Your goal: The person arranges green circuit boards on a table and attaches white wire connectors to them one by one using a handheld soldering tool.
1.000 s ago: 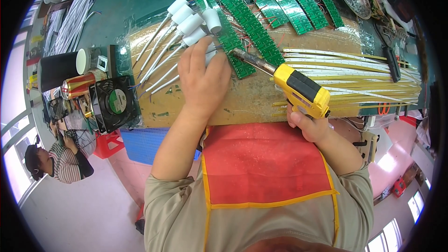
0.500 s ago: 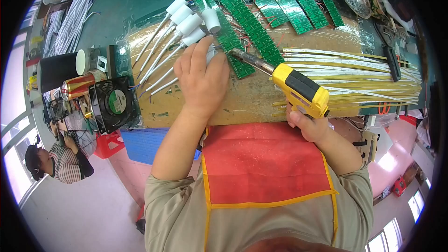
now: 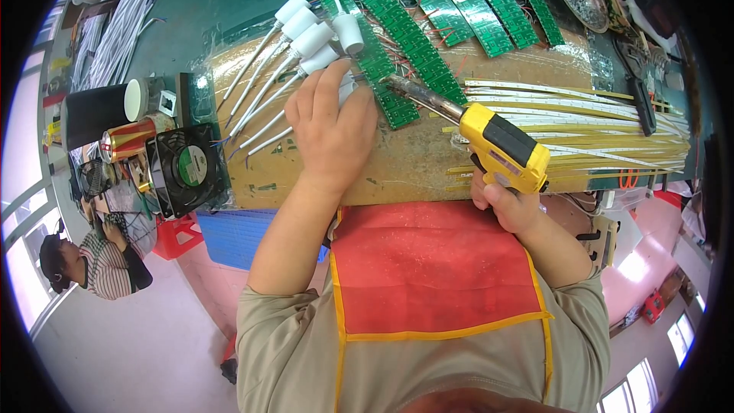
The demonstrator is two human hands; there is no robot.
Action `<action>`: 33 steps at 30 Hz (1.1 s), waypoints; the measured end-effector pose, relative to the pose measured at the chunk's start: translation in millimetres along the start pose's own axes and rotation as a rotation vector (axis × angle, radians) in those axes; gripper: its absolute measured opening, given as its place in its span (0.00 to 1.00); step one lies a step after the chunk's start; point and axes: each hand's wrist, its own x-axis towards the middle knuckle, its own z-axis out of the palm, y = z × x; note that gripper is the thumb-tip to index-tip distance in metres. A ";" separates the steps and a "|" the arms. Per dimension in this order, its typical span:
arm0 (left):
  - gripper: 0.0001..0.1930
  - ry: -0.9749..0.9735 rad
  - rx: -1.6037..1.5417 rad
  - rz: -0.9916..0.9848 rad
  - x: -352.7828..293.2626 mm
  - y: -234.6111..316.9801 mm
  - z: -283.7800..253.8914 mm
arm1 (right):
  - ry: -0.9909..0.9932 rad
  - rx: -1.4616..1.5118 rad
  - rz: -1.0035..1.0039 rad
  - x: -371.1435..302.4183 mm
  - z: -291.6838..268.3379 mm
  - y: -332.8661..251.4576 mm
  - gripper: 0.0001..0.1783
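A yellow and black soldering gun point(image 3: 505, 145) is gripped by its handle in my right hand point(image 3: 511, 203), its metal barrel aimed up and left. The dark tip lies over a strip of green circuit boards point(image 3: 380, 69), just right of my left fingers. My left hand point(image 3: 332, 128) is closed around a white cylindrical cap point(image 3: 346, 92), mostly hidden by the fingers. Beyond it lie several similar white caps point(image 3: 312, 40) with white cables trailing toward the lower left. Another white cap point(image 3: 348, 33) rests on the green boards, its cable bent upward.
More green circuit board strips point(image 3: 466, 4) lie at the back. To the right is a bundle of white and yellow strips point(image 3: 573, 126), with a black-handled tool point(image 3: 644, 103) on it. A black fan point(image 3: 183, 168) stands left. A person point(image 3: 95, 264) sits at far left.
The soldering gun in my right hand has shifted slightly to the right, its tip moving a little away from my left fingers. My left hand stays almost still.
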 end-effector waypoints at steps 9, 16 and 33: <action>0.09 -0.009 0.009 -0.015 0.4 2.1 -1.7 | 0.037 0.070 -0.009 0.7 4.9 -0.5 0.37; 0.09 0.007 -0.001 -0.019 -0.2 -0.4 -1.0 | 0.013 0.070 -0.022 2.8 5.9 -4.1 0.37; 0.21 -0.052 -0.015 -0.442 136.6 -138.4 43.1 | -0.005 0.073 -0.077 2.3 3.0 0.3 0.35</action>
